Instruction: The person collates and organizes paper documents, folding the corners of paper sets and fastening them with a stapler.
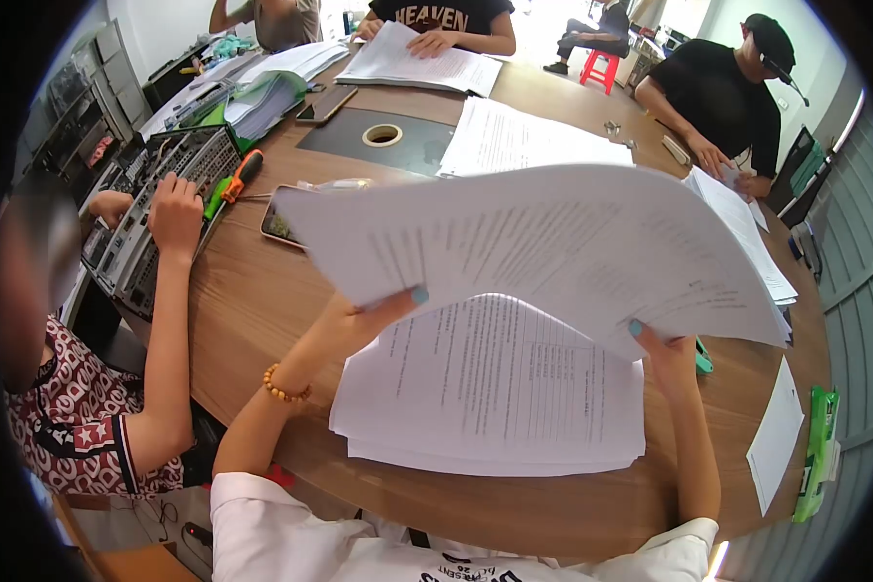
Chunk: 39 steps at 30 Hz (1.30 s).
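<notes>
The round wooden counter (262,291) carries a thick stack of printed pages (490,398) right in front of the person. Above it fans a lifted sheaf of sheets (553,242) — tilted up, held off the stack. The left hand (383,312) has its fingers clamped on the sheaf's lower left edge; the right hand (662,347) pinches its lower right edge — thumb on top.

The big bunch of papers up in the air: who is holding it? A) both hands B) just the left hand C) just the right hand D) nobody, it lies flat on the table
A: the left hand and the right hand each grip an edge of the lifted sheaf of papers above the stack on the table.
</notes>
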Motion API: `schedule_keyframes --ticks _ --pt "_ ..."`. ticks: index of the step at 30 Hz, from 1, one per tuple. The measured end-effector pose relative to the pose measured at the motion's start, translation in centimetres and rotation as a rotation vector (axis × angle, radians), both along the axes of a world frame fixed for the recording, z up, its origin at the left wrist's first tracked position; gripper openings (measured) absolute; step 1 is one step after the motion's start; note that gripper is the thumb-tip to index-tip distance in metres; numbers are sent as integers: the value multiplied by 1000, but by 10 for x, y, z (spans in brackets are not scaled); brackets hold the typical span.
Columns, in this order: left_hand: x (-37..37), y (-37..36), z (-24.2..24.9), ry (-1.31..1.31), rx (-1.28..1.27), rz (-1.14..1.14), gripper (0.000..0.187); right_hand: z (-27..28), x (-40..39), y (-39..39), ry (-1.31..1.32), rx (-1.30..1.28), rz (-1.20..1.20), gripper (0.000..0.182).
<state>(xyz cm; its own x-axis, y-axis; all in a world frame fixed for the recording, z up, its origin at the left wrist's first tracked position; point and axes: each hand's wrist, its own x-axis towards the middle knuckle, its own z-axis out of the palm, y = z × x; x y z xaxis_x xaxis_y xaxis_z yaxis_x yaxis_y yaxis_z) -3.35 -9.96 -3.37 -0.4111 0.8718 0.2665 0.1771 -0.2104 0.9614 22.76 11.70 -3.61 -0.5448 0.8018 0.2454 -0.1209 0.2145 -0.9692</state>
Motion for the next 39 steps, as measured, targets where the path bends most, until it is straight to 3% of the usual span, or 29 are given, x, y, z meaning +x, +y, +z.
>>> schedule_keyframes --ticks 1,3,6,9,13,15,17,19,22,24,28,31,34,36,37,39 --pt "5 3 5 9 0 70 23 1 4 2 -4 -5 1 29" --pt "5 1 14 10 55 76 23 10 11 5 -114 226 103 42" --pt "-1 -1 13 18 120 14 22 21 19 4 -49 202 211 40" --pt "-7 3 3 -18 147 -75 21 4 15 11 71 95 99 35" --pt "-7 9 -5 -142 77 1 20 10 16 15 -40 -13 175 34" --pt "-3 6 -7 -77 78 53 18 7 10 11 -173 218 130 33" --pt "-2 5 -4 -3 78 107 16 20 9 6 -92 255 153 31" --pt "1 4 0 -160 195 60 14 18 7 3 -18 278 176 30" --pt "-3 9 -18 -133 87 82 16 4 2 4 -151 137 -15 25" --pt "1 7 -13 -171 105 91 17 6 -4 5 11 202 107 22" --pt "9 18 -20 -398 105 138 18 5 1 13 -86 148 90 22" --pt "-2 6 -14 -153 21 154 23 9 -4 12 -18 91 69 18" --pt "-9 -50 -1 -190 -12 36 33 54 8 9 -104 118 118 24" --pt "-23 -104 -1 -107 13 -83 42 85 17 14 -344 134 345 26" --pt "-28 -102 13 -45 23 -146 44 89 19 22 -345 137 350 26" --pt "-35 -75 44 26 12 -250 46 94 14 38 -473 330 683 24"
